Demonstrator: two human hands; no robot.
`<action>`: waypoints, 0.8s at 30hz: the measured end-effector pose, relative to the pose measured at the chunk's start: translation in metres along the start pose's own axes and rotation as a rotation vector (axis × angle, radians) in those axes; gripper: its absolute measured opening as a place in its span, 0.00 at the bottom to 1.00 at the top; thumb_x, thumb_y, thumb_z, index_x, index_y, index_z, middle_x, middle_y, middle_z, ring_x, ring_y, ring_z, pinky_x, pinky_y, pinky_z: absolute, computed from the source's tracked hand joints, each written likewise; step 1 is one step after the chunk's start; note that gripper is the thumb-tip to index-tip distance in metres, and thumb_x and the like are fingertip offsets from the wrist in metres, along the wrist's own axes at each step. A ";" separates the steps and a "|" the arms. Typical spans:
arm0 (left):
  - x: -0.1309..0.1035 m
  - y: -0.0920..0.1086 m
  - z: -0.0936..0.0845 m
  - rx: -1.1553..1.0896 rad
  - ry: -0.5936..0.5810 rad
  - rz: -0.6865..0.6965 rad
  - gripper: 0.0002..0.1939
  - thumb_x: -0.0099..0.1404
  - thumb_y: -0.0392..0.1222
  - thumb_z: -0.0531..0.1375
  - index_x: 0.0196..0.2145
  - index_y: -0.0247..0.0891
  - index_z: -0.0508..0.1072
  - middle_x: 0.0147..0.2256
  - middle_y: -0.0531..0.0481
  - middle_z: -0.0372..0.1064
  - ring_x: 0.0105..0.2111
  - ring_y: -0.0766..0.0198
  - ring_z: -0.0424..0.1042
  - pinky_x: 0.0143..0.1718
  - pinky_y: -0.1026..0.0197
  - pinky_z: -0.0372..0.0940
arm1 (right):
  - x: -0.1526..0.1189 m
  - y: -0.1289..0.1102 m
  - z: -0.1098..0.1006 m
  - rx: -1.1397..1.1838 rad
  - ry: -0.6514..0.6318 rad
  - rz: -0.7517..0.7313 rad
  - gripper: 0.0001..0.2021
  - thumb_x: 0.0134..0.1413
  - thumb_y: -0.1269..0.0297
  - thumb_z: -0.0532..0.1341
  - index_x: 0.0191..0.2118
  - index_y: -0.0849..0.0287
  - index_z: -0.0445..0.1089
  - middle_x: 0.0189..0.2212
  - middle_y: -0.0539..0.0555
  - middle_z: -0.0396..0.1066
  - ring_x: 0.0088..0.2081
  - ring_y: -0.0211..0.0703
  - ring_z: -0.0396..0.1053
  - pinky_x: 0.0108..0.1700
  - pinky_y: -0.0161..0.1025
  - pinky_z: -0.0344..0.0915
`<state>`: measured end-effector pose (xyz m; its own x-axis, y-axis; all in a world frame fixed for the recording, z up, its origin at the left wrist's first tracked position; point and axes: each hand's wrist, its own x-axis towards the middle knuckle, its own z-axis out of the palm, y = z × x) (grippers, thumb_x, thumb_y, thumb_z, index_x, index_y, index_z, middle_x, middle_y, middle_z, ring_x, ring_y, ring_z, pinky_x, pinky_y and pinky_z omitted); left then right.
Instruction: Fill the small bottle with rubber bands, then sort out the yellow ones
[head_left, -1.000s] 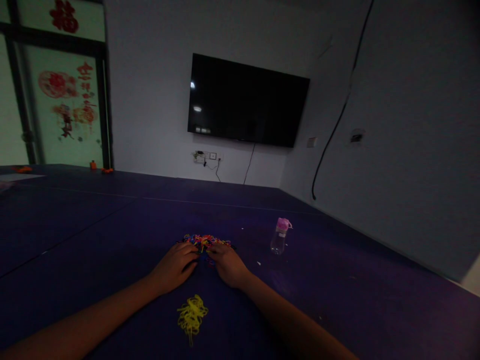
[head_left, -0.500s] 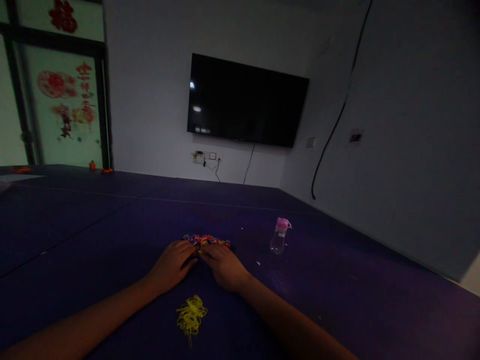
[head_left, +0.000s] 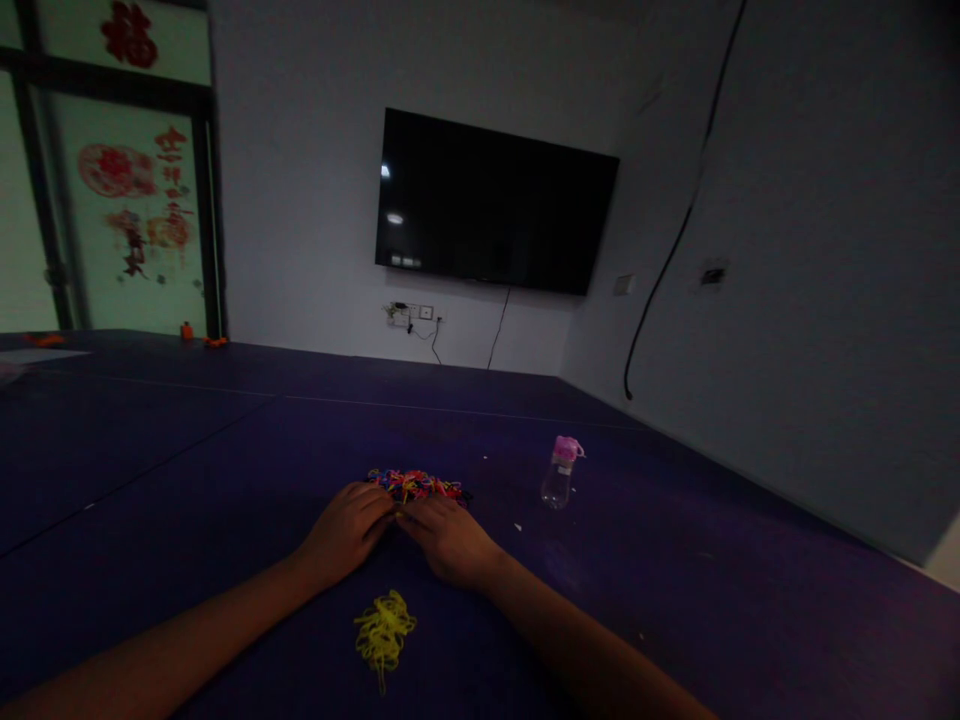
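Note:
A heap of thin, tangled, many-coloured loops that look like rubber bands (head_left: 412, 484) lies on the dark purple surface (head_left: 247, 450). At its near left edge is my left hand (head_left: 349, 530), palm down, its thumb and fingers drawn together. My right hand (head_left: 446, 540) meets it from the other side, fingertips also pinched. A trace of yellow shows where the fingertips almost touch; what they grip is mostly hidden. Closer to me, between my forearms, sits a loose clump of yellow rubber bands (head_left: 384, 632), untouched by either hand.
Right of the heap stands a clear bottle (head_left: 556, 487) with a pink lid. Small white scraps dot the surface around it. Orange objects (head_left: 215, 342) lie at the far left edge, near a glass door (head_left: 127, 210). A television (head_left: 495, 205) hangs on the far wall.
My right hand has drawn back slightly toward me from the heap, uncovering more of the coloured bands. My left hand has hardly moved, and its fingertips remain close to the right ones.

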<state>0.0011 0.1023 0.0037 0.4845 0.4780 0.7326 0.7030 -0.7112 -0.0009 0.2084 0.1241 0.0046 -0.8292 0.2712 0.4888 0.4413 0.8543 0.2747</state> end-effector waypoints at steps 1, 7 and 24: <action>0.000 0.001 -0.001 0.000 0.000 0.004 0.09 0.68 0.38 0.51 0.38 0.38 0.70 0.36 0.46 0.73 0.39 0.58 0.71 0.42 0.53 0.65 | 0.000 0.000 0.000 0.006 0.007 -0.006 0.15 0.63 0.70 0.49 0.51 0.60 0.68 0.49 0.58 0.70 0.46 0.45 0.67 0.50 0.43 0.63; 0.002 0.004 -0.005 0.035 -0.013 0.071 0.11 0.69 0.37 0.48 0.37 0.38 0.70 0.34 0.47 0.72 0.37 0.58 0.71 0.42 0.53 0.64 | -0.001 -0.002 0.002 0.127 0.061 -0.031 0.16 0.59 0.73 0.51 0.49 0.62 0.69 0.46 0.61 0.72 0.44 0.47 0.68 0.48 0.44 0.65; 0.000 -0.006 -0.003 0.024 -0.120 -0.166 0.09 0.61 0.32 0.51 0.32 0.38 0.71 0.32 0.48 0.72 0.35 0.58 0.69 0.36 0.57 0.63 | 0.007 -0.037 -0.007 0.960 0.105 0.418 0.13 0.38 0.77 0.51 0.21 0.59 0.73 0.17 0.47 0.69 0.20 0.34 0.66 0.26 0.30 0.61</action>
<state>-0.0047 0.1045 0.0055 0.4183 0.6466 0.6379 0.7899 -0.6057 0.0959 0.1882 0.0912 0.0035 -0.6191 0.6251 0.4753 0.1903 0.7066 -0.6815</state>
